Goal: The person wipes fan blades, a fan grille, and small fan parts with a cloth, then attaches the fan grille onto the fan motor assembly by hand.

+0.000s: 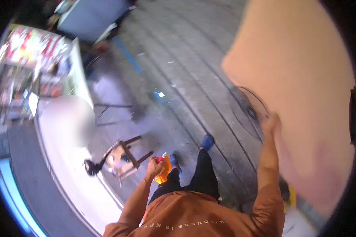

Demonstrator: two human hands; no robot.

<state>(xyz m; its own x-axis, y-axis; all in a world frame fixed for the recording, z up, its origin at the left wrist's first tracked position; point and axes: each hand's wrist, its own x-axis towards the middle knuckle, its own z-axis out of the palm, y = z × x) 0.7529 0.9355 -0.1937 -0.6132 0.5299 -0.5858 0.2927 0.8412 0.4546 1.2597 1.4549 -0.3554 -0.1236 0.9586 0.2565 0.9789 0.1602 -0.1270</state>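
Note:
My left hand (156,166) is closed around an orange bottle (162,173) with a red and white top, held in front of my left leg. My right hand (270,122) reaches forward, its fingers closed at the rim of a round, dark wire-guarded thing that looks like a fan (250,111). Blur hides its exact grip. Beside that hand is a large tan panel (300,79), which fills the right side and covers part of the fan.
A small wooden stool (124,158) lies or stands left of my feet, near a long white counter (103,193). Shelves with goods (35,47) are at far left. A grey box-like unit (93,17) stands ahead. The concrete floor (178,79) has grooves and blue tape.

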